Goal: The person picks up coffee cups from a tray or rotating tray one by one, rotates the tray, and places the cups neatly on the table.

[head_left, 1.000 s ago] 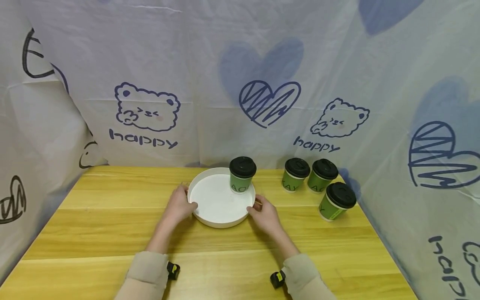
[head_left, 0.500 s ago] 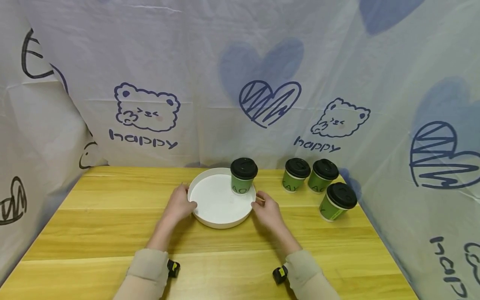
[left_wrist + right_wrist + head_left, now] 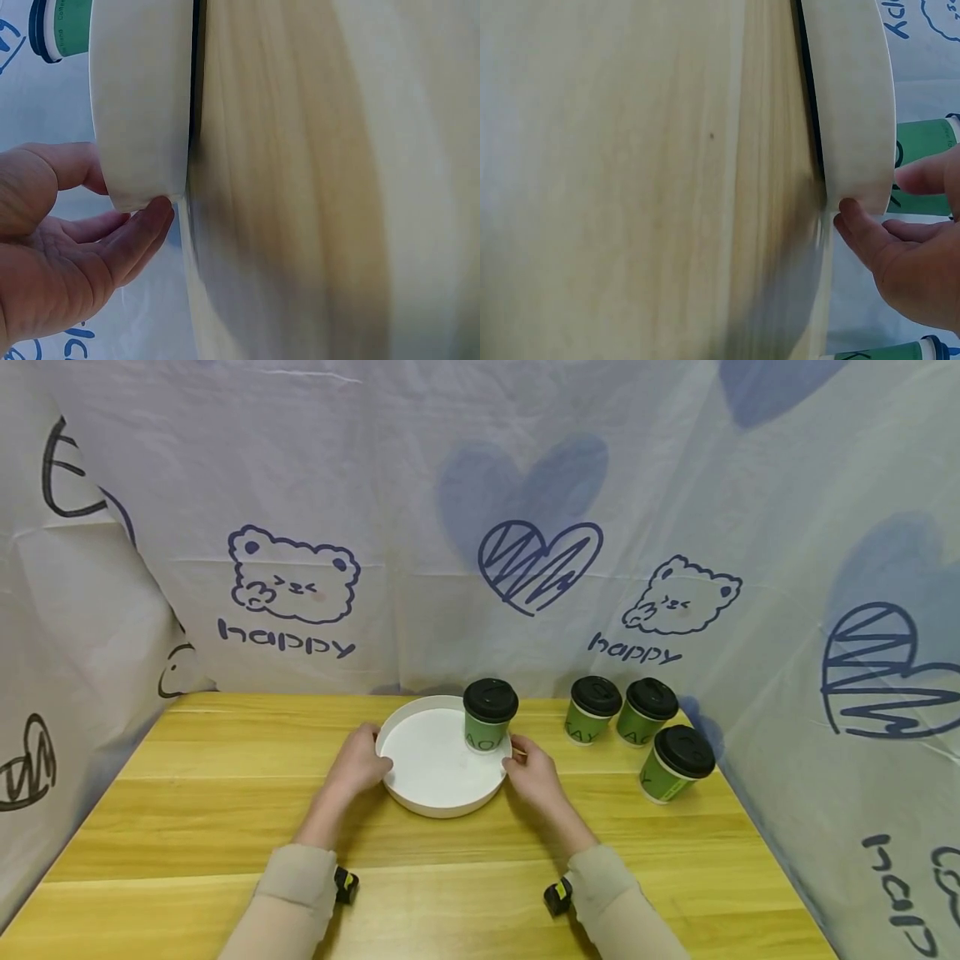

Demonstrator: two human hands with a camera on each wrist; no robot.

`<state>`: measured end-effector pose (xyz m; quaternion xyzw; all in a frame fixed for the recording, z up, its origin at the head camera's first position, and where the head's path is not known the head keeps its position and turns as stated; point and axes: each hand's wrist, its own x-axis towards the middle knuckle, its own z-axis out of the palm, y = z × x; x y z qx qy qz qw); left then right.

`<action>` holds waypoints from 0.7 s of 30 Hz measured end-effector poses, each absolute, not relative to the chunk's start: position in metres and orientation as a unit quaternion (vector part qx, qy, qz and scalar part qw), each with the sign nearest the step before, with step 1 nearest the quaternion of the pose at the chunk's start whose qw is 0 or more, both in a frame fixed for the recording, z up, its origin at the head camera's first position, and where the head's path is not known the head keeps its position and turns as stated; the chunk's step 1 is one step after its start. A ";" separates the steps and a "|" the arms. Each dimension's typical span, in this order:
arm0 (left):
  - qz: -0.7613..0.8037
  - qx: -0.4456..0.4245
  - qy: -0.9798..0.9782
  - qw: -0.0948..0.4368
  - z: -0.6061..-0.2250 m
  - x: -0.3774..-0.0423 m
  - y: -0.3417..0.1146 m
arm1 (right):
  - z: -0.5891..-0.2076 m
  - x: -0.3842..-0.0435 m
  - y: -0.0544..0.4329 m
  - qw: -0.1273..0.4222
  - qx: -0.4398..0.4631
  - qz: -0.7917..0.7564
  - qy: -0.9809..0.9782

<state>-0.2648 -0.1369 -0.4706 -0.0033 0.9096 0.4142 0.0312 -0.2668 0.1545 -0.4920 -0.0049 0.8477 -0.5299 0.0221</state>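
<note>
A round white tray (image 3: 423, 768) with a raised rim is at the middle of the wooden table. One lidded green paper coffee cup (image 3: 486, 731) stands upright inside it, toward the back right. My left hand (image 3: 358, 762) grips the tray's left side, thumb over the rim. In the left wrist view, the fingertips (image 3: 160, 210) press at the lower edge of its wall. My right hand (image 3: 534, 772) holds the opposite side likewise, its thumb at the rim and its fingertips (image 3: 850, 208) low on the wall. A dark line runs along the tray's underside in both wrist views.
Right of the tray, three more lidded green coffee cups stand upright: a left one (image 3: 590, 714), a middle one (image 3: 643, 714) and a nearer one (image 3: 671, 768). A white printed cloth (image 3: 420, 610) hangs behind the wooden table (image 3: 450, 902) and along both sides.
My right hand has shifted slightly right and settled its fingers against the tray wall. The cup inside has moved slightly right and nearer. The left fingers have drawn in closer to the wall.
</note>
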 end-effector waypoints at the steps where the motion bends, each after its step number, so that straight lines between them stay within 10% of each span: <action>1: 0.412 -0.003 0.911 0.033 -0.470 -0.266 -0.137 | -0.493 -0.267 0.155 0.023 -0.005 -0.529 0.848; 21: 0.356 0.010 0.934 0.029 -0.471 -0.270 -0.139 | -0.497 -0.258 0.157 0.020 -0.020 -0.503 0.864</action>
